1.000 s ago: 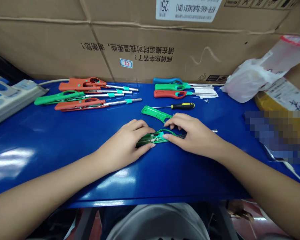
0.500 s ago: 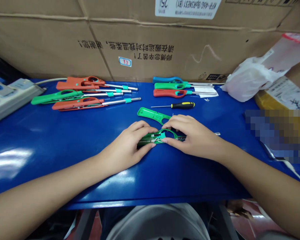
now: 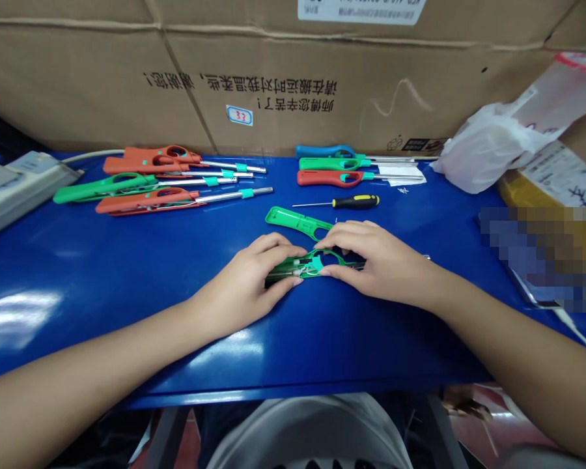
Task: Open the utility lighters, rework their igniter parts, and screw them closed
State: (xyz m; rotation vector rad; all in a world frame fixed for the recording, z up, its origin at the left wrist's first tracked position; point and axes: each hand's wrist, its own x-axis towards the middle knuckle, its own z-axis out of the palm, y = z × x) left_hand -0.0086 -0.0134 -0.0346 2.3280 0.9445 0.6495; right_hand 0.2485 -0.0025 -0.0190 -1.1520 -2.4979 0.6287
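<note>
An opened green stick lighter [image 3: 308, 264] lies on the blue table [image 3: 127, 273] in the middle. My left hand [image 3: 249, 280] grips its handle end, fingers curled over it. My right hand [image 3: 378, 260] holds the other part, thumb and fingertips pinched at the trigger loop; the metal tube tip pokes out past my wrist. A separate green shell half [image 3: 297, 222] lies just behind my hands. A black and yellow screwdriver [image 3: 344, 202] lies behind that.
Several red and green lighters [image 3: 161, 179] lie at the back left, three more lighters [image 3: 336, 168] at the back middle. A power strip [image 3: 14, 192] sits far left, a white plastic bag [image 3: 498, 146] back right. Cardboard boxes [image 3: 273, 71] wall the rear.
My hands stay on the green lighter; the right fingers have shifted slightly around the trigger loop. The view has tilted a little.
</note>
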